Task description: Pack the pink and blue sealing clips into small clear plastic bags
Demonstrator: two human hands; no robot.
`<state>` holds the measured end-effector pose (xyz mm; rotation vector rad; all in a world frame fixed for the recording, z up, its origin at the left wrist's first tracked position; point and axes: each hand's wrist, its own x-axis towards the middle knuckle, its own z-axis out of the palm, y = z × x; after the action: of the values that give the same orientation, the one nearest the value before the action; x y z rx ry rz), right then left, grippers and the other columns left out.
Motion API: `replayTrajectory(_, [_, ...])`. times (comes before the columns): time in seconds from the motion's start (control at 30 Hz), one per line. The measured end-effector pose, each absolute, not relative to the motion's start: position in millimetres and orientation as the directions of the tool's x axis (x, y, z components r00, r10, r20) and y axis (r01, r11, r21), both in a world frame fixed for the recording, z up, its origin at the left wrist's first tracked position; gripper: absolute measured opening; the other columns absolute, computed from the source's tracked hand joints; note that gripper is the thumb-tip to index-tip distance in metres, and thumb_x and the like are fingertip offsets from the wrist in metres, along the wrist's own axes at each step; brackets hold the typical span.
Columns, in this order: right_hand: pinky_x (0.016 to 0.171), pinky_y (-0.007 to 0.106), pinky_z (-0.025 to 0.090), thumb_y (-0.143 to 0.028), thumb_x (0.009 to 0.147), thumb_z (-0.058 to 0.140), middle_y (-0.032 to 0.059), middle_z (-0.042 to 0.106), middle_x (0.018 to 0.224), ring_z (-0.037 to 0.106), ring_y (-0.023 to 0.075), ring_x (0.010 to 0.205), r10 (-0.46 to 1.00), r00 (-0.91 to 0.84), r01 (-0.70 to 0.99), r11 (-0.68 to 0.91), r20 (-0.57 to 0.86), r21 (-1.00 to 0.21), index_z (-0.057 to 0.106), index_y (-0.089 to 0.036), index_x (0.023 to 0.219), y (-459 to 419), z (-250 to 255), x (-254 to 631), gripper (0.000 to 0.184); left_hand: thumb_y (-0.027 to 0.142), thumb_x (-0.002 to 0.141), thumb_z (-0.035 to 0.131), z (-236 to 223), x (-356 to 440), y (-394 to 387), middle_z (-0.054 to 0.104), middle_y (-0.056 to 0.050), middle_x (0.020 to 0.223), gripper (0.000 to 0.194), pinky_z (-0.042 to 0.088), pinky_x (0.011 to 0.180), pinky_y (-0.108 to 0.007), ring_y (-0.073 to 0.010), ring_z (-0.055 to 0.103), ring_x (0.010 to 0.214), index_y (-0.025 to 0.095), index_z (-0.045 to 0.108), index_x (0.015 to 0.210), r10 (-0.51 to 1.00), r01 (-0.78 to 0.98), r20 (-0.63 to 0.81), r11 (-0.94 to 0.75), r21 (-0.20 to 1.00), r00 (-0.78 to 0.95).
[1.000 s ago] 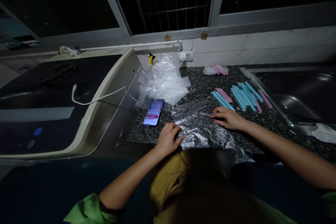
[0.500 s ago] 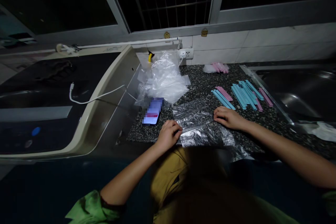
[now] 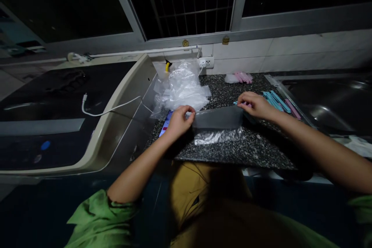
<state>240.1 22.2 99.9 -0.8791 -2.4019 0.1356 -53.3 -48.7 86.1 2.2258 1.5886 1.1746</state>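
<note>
A clear plastic bag (image 3: 217, 122) is stretched between my two hands, its top edge raised above the dark speckled counter (image 3: 261, 147). My left hand (image 3: 180, 121) pinches one upper corner. At the opposite corner, my right hand (image 3: 255, 105) grips the film between thumb and fingers. The lower part of the bag is crinkled and shiny near the counter. A lit phone (image 3: 165, 124) lies partly hidden behind my left hand. Blue sealed strips (image 3: 274, 100) and pink strips (image 3: 293, 109) lie beyond my right hand, which covers some of them.
A heap of clear plastic bags (image 3: 186, 91) sits by the wall, near a socket with a white charger (image 3: 202, 62). More pink strips (image 3: 244, 78) lie at the back. A washing machine (image 3: 122, 112) stands left; a steel sink (image 3: 328, 104) is on the right.
Both hands have moved up and away from me, lifting the bag's edge off the counter. The bag's lower part has drawn back from the counter's front edge. My left hand now covers much of the phone.
</note>
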Motion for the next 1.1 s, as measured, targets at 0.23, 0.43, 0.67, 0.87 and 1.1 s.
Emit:
replayTrajectory(0.23, [0.078, 0.039, 0.046, -0.029, 0.083, 0.047, 0.0072, 0.061, 0.079, 0.057, 0.0213, 0.081, 0.534, -0.582, 0.57, 0.806, 0.614, -0.16, 0.056, -0.022, 0.074, 5.4, 133.5, 240.7, 0.015, 0.021, 0.081, 0.046, 120.2, -55.9, -61.3, 0.064, -0.003, 0.08, 0.011, 0.045, 0.078, -0.031, -0.0146, 0.058, 0.081, 0.016, 0.056, 0.078, 0.703, 0.738, 0.677, -0.572, 0.358, 0.217])
replayTrajectory(0.43, [0.074, 0.037, 0.048, -0.027, 0.084, 0.047, 0.0076, 0.063, 0.082, 0.058, 0.0211, 0.081, 0.592, -0.636, 0.565, 0.794, 0.495, -0.225, 0.059, -0.023, 0.077, -37.4, 95.4, 256.2, 0.015, 0.017, 0.082, 0.046, 82.2, -48.2, -105.4, 0.066, -0.006, 0.088, 0.01, 0.047, 0.082, -0.033, -0.0163, 0.059, 0.088, 0.018, 0.056, 0.084, 0.685, 0.663, 0.595, -0.679, 0.315, 0.419])
replayTrajectory(0.67, [0.068, 0.03, 0.049, -0.022, 0.085, 0.046, 0.0072, 0.063, 0.085, 0.058, 0.0176, 0.081, 0.557, -0.73, 0.531, 0.827, 0.396, -0.183, 0.059, -0.02, 0.077, -63.5, 45.2, 266.9, 0.015, 0.016, 0.083, 0.045, 32.6, -37.5, -127.1, 0.067, -0.006, 0.089, 0.011, 0.049, 0.079, -0.032, -0.0169, 0.059, 0.087, 0.017, 0.055, 0.087, 0.687, 0.645, 0.514, -0.704, 0.298, 0.513])
replayTrajectory(0.87, [0.069, 0.031, 0.049, -0.021, 0.086, 0.043, 0.0085, 0.064, 0.088, 0.059, 0.0182, 0.083, 0.569, -0.773, 0.514, 0.821, 0.281, -0.248, 0.058, -0.02, 0.076, -74.2, 42.4, 267.8, 0.018, 0.016, 0.082, 0.043, 21.7, -35.9, -132.6, 0.066, -0.007, 0.094, 0.009, 0.048, 0.081, -0.034, -0.0183, 0.059, 0.092, 0.018, 0.052, 0.081, 0.744, 0.619, 0.394, -0.668, 0.413, 0.54])
replayTrajectory(1.1, [0.082, 0.037, 0.049, -0.034, 0.083, 0.051, 0.0103, 0.063, 0.101, 0.058, 0.0214, 0.097, 0.596, -0.789, 0.495, 0.762, 0.152, -0.418, 0.06, -0.02, 0.096, -64.3, 53.6, 272.8, 0.022, 0.016, 0.083, 0.036, 29.9, -35.4, -124.6, 0.066, -0.008, 0.096, 0.012, 0.044, 0.086, -0.035, -0.0171, 0.058, 0.087, 0.02, 0.045, 0.076, 0.839, 0.605, 0.249, -0.527, 0.597, 0.485])
